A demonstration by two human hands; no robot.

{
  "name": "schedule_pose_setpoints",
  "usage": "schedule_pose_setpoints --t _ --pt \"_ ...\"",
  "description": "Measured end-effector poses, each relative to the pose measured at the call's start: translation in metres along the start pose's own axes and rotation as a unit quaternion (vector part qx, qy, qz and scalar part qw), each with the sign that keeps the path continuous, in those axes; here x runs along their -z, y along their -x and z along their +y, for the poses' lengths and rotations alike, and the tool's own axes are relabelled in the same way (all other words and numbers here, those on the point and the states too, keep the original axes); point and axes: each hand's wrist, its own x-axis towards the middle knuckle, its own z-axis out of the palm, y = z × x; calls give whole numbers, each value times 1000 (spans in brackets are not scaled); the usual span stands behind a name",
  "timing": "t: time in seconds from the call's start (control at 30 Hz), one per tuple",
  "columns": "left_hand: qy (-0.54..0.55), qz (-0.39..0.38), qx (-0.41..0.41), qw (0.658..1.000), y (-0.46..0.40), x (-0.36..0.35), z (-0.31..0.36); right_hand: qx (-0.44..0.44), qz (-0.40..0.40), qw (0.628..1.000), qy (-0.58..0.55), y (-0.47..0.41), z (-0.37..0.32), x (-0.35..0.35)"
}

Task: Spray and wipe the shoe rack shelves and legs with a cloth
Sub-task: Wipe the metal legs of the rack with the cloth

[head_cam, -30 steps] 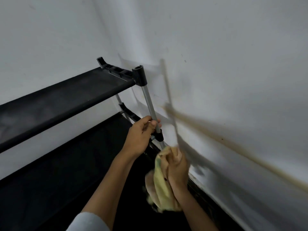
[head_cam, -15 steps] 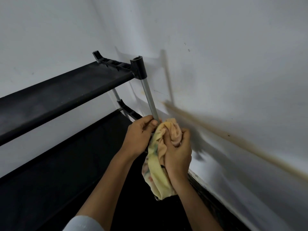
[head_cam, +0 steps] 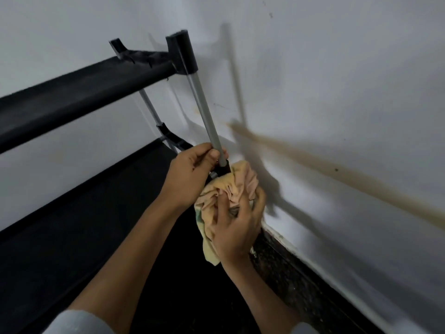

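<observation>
A shoe rack with a black upper shelf [head_cam: 79,92] and a black lower shelf [head_cam: 84,213] stands against a white wall. Its grey metal leg [head_cam: 204,114] runs from a black top connector [head_cam: 183,54] down to a black joint [head_cam: 222,170]. My left hand [head_cam: 190,174] grips the leg just above that joint. My right hand [head_cam: 238,222] holds a crumpled yellow-peach cloth [head_cam: 231,186] bunched around the leg right below the joint. The leg's lower part is hidden by the cloth and my hand. No spray bottle is in view.
The white wall [head_cam: 337,92] lies close on the right, with a brown streak [head_cam: 313,160] across it. A dark floor strip [head_cam: 301,280] runs along the wall's base. A second grey leg [head_cam: 150,107] stands at the rack's back.
My right hand moved the cloth up the leg from low down to just under the joint. My left hand kept its grip on the leg. The view shifted closer.
</observation>
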Motion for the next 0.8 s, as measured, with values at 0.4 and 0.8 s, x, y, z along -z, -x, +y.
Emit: schedule_pose_setpoints --t 0.4,0.8 --pt "85 49 -47 994 9 -13 -7 -140 -137 977 -80 -4 53 48" --pt "74 60 -50 994 9 -14 -6 -27 -252 951 177 1 117 54"
